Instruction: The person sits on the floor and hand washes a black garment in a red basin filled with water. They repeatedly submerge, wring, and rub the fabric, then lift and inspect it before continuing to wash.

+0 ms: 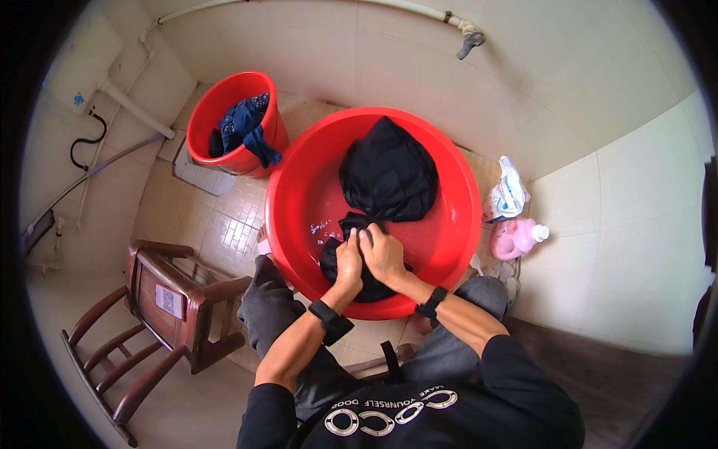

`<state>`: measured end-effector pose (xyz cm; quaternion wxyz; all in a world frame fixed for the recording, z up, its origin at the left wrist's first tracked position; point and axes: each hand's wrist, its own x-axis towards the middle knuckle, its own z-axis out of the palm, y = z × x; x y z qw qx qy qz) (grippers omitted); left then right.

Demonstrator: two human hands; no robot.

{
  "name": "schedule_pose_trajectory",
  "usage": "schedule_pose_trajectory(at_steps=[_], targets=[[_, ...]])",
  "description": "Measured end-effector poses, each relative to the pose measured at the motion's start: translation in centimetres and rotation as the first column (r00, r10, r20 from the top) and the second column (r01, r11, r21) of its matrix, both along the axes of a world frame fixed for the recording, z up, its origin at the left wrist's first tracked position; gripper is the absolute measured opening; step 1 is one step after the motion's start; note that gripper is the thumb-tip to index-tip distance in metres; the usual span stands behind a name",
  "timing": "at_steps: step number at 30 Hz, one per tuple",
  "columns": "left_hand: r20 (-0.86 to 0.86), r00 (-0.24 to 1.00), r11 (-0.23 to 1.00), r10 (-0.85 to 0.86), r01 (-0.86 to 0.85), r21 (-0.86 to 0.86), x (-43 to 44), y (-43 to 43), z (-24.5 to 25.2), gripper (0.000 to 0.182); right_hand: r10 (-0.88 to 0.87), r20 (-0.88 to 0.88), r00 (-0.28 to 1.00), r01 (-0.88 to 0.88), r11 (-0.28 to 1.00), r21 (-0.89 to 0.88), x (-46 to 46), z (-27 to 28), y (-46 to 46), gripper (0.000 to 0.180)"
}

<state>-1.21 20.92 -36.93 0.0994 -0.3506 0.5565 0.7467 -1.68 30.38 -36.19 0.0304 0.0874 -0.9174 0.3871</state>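
Observation:
Between my knees stands a large red plastic basin (297,185) with a little soapy water at its bottom. In its near half, a piece of black cloth (374,289) is bunched under my two hands. My left hand (349,261) grips a fold of it. Close beside it, almost touching, my right hand (384,255) grips the same cloth. A larger heap of black fabric (388,171) lies in the far part of the basin, apart from my hands. Cloth inside my fists is hidden.
A red bucket (275,134) with blue patterned clothes (244,126) stands at the back left. On the right are a white pouch (507,193) and a pink detergent bottle (513,238). A wooden chair (168,303) is at left. A tap (471,42) juts from the wall.

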Motion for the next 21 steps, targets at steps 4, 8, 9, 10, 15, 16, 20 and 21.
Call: schedule_pose_trajectory(at_steps=[4,8,9,10,15,16,20,21], targets=[[0.071,0.997,0.998,-0.023,0.019,0.052,0.1,-0.5,-1.6,0.052,0.127,-0.007,0.992,-0.127,0.991,-0.049,0.8,-0.8,0.0,0.023],[0.054,0.998,0.994,0.037,-0.031,-0.103,1.5,0.9,-2.6,0.059,-0.026,0.061,0.998,0.018,0.992,0.127,0.4,-0.8,0.2,0.028],[0.176,0.984,0.996,-0.033,0.047,-0.077,1.9,1.2,-2.7,0.058,-0.066,0.002,0.998,0.065,0.987,0.146,0.1,-0.7,0.3,0.028],[0.05,0.999,0.994,-0.02,0.025,-0.108,1.6,0.8,-2.8,0.057,-0.011,0.054,0.998,0.005,0.993,0.119,0.4,-0.5,0.3,0.028],[0.094,0.995,0.997,0.019,-0.026,0.072,1.0,-0.2,-2.6,0.048,0.251,-0.012,0.968,-0.251,0.967,-0.031,0.6,0.0,0.5,0.022],[0.073,0.996,0.996,0.045,-0.05,0.08,1.2,0.0,-2.6,0.048,0.219,0.018,0.976,-0.22,0.975,0.015,0.3,0.0,0.6,0.023],[0.19,0.98,0.993,-0.053,0.031,0.117,1.0,0.5,-2.4,0.033,-0.088,-0.061,0.994,0.097,0.982,0.16,-0.2,-0.3,0.8,0.029],[0.098,0.995,0.996,0.005,-0.013,0.083,0.8,0.6,-2.4,0.034,-0.1,-0.044,0.994,0.106,0.982,0.155,-0.3,-0.4,0.8,0.027]])
